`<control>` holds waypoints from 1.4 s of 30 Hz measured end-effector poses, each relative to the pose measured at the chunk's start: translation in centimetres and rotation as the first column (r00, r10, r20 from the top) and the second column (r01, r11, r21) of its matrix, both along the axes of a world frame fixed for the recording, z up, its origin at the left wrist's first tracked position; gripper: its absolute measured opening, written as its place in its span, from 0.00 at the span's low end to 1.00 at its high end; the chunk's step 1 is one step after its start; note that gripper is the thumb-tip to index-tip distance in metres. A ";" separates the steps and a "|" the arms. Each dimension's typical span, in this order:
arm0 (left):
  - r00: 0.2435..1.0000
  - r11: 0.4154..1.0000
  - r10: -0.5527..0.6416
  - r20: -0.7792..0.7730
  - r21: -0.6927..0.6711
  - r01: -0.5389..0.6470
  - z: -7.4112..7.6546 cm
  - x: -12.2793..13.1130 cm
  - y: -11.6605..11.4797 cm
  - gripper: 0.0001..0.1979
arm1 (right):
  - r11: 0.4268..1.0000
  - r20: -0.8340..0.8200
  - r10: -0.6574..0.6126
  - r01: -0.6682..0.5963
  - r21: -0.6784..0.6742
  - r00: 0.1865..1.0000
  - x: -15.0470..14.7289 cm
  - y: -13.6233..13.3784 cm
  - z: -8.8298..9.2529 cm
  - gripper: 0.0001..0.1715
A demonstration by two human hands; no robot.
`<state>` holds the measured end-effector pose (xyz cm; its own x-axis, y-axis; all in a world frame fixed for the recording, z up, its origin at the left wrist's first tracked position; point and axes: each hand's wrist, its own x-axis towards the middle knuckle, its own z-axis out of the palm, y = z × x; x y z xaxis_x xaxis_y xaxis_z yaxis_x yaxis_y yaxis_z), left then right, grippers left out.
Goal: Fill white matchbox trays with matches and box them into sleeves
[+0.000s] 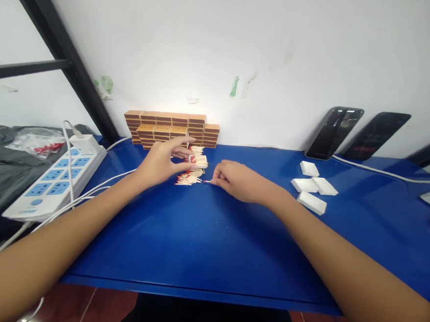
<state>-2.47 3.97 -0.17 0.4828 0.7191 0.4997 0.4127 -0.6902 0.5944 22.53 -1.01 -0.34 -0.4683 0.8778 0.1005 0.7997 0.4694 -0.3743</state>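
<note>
A small white matchbox tray [201, 162] filled with red-tipped matches sits over a loose heap of matches [189, 178] on the blue table. My left hand [160, 161] reaches in from the left, its thumb and fingers closed on the tray's left end, with the index finger raised above. Just right of the heap, my right hand [237, 181] pinches a single match [206, 181] between thumb and forefinger. The match lies level, low over the table, its red head pointing left. The other fingers of my right hand are curled in.
Stacked matchboxes [166, 119] line the wall behind. Several white trays [312, 203] lie right of my right hand. Two dark phones [335, 132] lean on the wall. A power strip [57, 179] with white cables and a plastic bag [36, 140] are at left.
</note>
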 end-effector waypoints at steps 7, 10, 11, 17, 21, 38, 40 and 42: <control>0.996 0.997 -0.076 -0.036 -0.007 0.076 0.1 0.9 -1.3 0.38 | 0.967 -0.222 -0.065 0.117 0.228 0.973 -0.4 0.4 -0.1 0.04; 0.995 0.995 -0.100 -0.030 -0.030 0.099 0.1 1.3 -1.8 0.38 | 0.966 -0.219 -0.024 0.079 0.245 0.975 -0.6 0.4 -0.2 0.04; 0.994 0.994 -0.102 -0.028 -0.038 0.100 0.2 1.3 -1.9 0.38 | 0.967 -0.218 -0.013 0.067 0.246 0.976 -0.7 0.4 -0.2 0.04; 0.999 0.997 -0.042 0.023 -0.063 0.043 0.4 0.9 -1.1 0.38 | 0.933 -0.335 0.021 0.102 0.345 0.942 -0.9 0.0 0.1 0.06; 0.996 0.996 0.021 0.087 -0.084 -0.014 0.4 0.1 -0.1 0.39 | 0.931 -0.358 0.050 0.087 0.355 0.932 -1.9 -0.6 -0.7 0.06; 0.996 0.998 0.026 0.080 -0.055 -0.022 0.0 -0.1 0.2 0.38 | 0.991 -0.145 0.094 -0.078 0.113 0.985 -4.6 -1.3 -2.5 0.04; 0.997 0.998 0.031 0.076 -0.049 -0.027 0.1 -0.1 0.2 0.37 | 0.991 -0.148 0.088 -0.071 0.118 0.985 -4.6 -1.4 -2.5 0.04; 0.997 0.999 0.033 0.067 -0.044 -0.030 0.1 -0.1 0.2 0.37 | 0.990 -0.151 0.078 -0.058 0.128 0.985 -4.6 -1.4 -2.6 0.03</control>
<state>-2.59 4.17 -0.07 0.4256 0.7550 0.4988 0.3918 -0.6506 0.6506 17.89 -2.37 -2.97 -0.4967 0.8211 0.2812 0.7009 0.5706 -0.4280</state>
